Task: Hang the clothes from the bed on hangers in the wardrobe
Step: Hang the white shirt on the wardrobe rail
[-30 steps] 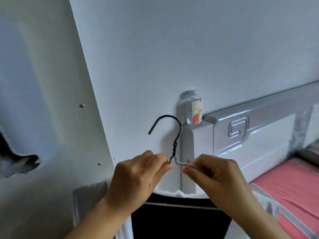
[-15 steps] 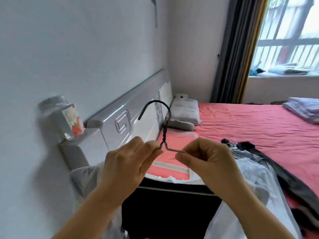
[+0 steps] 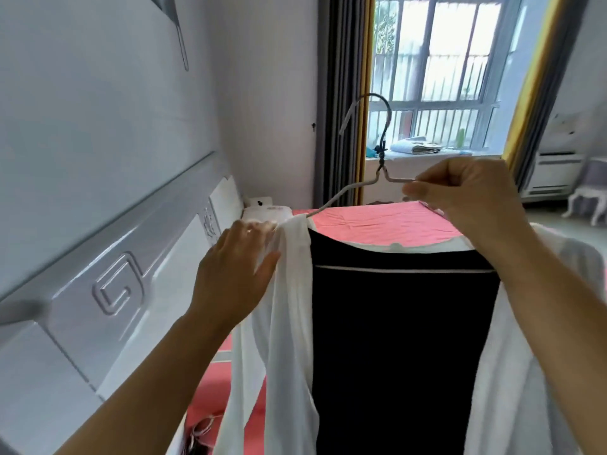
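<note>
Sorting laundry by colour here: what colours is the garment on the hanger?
White outer layer over a black middle panel on the garment; the head view shows it clearly.

Bright daylight floods through the barred, overexposed window [image 3: 437, 70], leaving the glossy white moulded headboard [image 3: 108, 277] glinting; wide-angle distortion bends the edges, and slight motion blur softens detail.

hanger [image 3: 377, 156]: thin metal wire | garment [image 3: 289, 323]: sheer white cloth | headboard [image 3: 108, 257]: glossy, smooth

Garment [image 3: 400, 339] blk w/ white trim, bedsheet [image 3: 377, 221] pink, hanger [image 3: 364, 182] grey.
</note>
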The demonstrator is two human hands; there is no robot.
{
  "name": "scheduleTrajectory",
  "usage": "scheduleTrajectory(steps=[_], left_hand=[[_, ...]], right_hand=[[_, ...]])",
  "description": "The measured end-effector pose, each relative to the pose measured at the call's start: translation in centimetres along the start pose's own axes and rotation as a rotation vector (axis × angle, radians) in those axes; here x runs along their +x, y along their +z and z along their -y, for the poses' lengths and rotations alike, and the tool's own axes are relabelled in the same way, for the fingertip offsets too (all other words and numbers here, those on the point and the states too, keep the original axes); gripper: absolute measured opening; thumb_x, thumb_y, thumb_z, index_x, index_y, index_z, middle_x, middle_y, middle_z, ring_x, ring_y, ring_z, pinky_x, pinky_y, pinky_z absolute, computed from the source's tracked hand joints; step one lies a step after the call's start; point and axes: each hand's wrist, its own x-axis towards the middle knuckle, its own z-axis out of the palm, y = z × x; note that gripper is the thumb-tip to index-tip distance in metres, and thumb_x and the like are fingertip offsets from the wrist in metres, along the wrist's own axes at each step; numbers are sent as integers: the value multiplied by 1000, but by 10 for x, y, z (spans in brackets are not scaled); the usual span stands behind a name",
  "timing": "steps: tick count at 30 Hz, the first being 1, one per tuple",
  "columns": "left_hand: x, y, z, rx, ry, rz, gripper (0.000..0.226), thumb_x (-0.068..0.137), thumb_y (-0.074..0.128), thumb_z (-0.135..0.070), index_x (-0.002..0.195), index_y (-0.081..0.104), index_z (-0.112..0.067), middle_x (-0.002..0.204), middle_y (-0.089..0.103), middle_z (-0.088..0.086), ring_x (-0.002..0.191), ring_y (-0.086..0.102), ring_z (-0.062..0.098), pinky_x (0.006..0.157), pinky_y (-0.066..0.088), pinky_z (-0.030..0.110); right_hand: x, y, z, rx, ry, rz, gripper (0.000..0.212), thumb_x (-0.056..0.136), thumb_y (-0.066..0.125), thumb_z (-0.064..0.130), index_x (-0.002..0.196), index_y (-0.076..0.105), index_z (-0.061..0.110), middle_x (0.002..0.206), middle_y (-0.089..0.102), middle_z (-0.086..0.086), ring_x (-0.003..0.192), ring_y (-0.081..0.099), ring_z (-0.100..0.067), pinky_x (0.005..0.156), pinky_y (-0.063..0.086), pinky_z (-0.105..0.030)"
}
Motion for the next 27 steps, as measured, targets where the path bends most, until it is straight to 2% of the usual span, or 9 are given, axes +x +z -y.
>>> scheduleTrajectory(steps=[6, 10, 15, 19, 23, 27], left_hand=[[33, 82, 8, -41, -31, 104, 48, 84, 52, -37, 125, 57, -14, 123, 59, 10, 106, 61, 31, 77, 54, 44], [63, 158, 13, -30, -59, 184, 43, 81, 53, -35, 120, 60, -17, 125, 58, 8, 101, 63, 33, 76, 54, 48], [88, 292, 28, -34, -159, 442, 42, 82, 48, -39, 114, 63, -18, 126, 58, 5, 100, 63, 31, 70, 54, 41], [101, 400, 38, -16, -298, 676, 37, 91, 55, -32, 128, 54, -26, 142, 43, -4, 123, 49, 21, 84, 48, 37], [102, 498, 51, 2, -384, 902, 42, 94, 50, -34, 136, 46, -28, 147, 34, -6, 127, 44, 15, 94, 42, 30], [97, 589, 60, 6, -372, 1025, 42, 95, 48, -34, 136, 44, -28, 145, 34, -7, 128, 41, 14, 93, 41, 28]], right_hand=[[72, -12, -70, -18, 19, -20, 15, 70, 80, 17, 72, 67, 11, 43, 58, 16, 39, 49, 2, 44, 39, -9], [136, -3, -153, 24, 67, -3, 16, 71, 80, 17, 66, 64, 17, 43, 58, 14, 39, 48, 1, 42, 37, -9], [210, 41, -308, 82, 208, 97, 21, 70, 80, 10, 64, 61, 19, 42, 56, 10, 38, 46, 0, 41, 34, -11], [235, 84, -455, 86, 382, 191, 29, 70, 78, 3, 63, 53, 16, 51, 53, -2, 40, 45, -2, 42, 34, -15], [228, 119, -599, -30, 555, 241, 33, 68, 77, 1, 59, 49, 17, 53, 48, 3, 51, 42, -12, 54, 34, -28], [212, 149, -713, -164, 655, 361, 28, 66, 77, 8, 58, 55, 23, 62, 52, 3, 63, 48, -14, 65, 37, -30]])
